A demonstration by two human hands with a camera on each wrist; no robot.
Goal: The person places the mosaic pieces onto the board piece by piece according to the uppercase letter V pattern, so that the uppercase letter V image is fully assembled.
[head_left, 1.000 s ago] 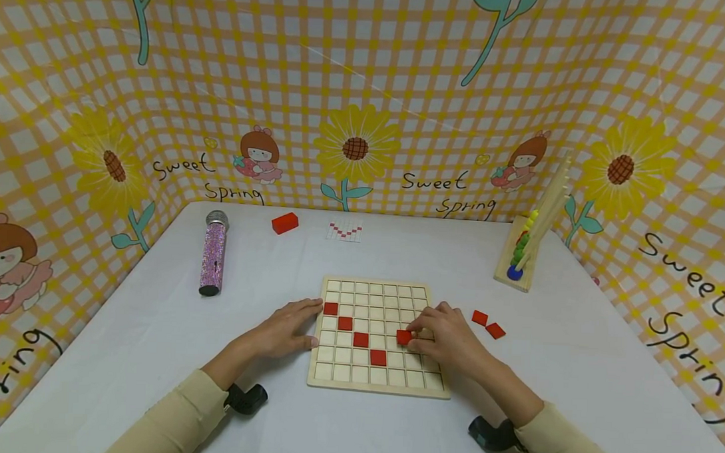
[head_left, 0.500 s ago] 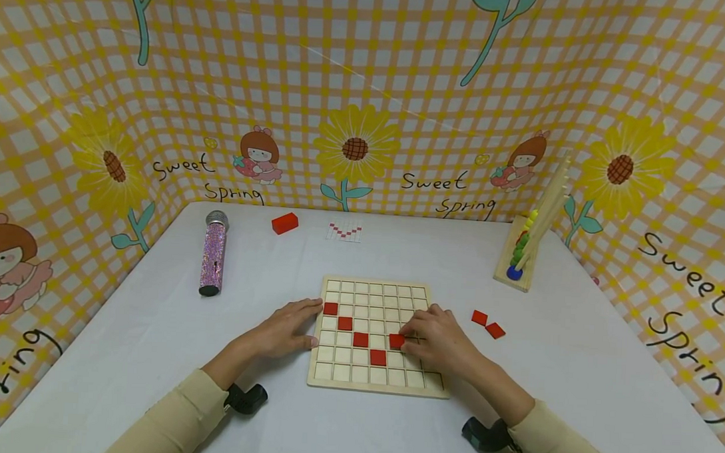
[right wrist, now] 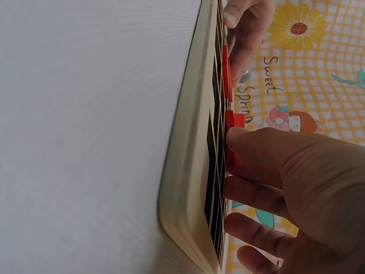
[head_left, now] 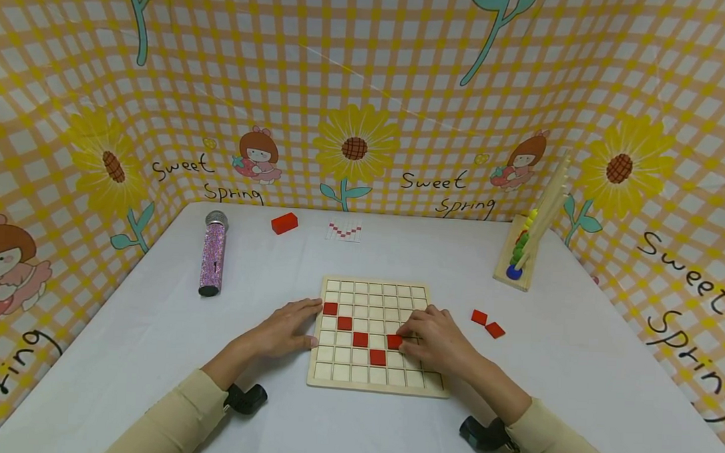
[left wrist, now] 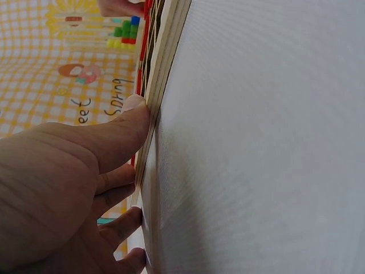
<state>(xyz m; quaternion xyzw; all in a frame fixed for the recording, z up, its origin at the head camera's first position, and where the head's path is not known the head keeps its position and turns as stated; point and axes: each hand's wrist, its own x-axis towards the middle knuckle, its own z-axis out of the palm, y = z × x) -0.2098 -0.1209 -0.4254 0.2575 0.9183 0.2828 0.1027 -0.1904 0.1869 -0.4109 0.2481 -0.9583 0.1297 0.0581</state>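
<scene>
A pale wooden grid board [head_left: 377,390] lies on the white table, with several red square tiles, such as the lowest one [head_left: 378,358], stepping down diagonally from its left edge. My left hand [head_left: 284,330] rests at the board's left side; in the left wrist view the thumb [left wrist: 128,128] presses the edge, fingers spread along it. With thumb and fingertips, my right hand [head_left: 438,339] pinches another red tile [head_left: 394,342] over the grid, one row above the lowest tile and to its right. The right wrist view shows this pinched tile [right wrist: 230,151] right at the grid surface.
Two loose red tiles [head_left: 488,323] lie right of the board. Behind it is a small pattern card [head_left: 344,230] beside a red block [head_left: 284,223]. A glittery microphone [head_left: 213,254] lies at left; a wooden stand with coloured beads [head_left: 520,252] is at back right.
My right hand has slid the pinched red tile left and slightly toward me across the grid. My left hand has stayed at the board's edge.
</scene>
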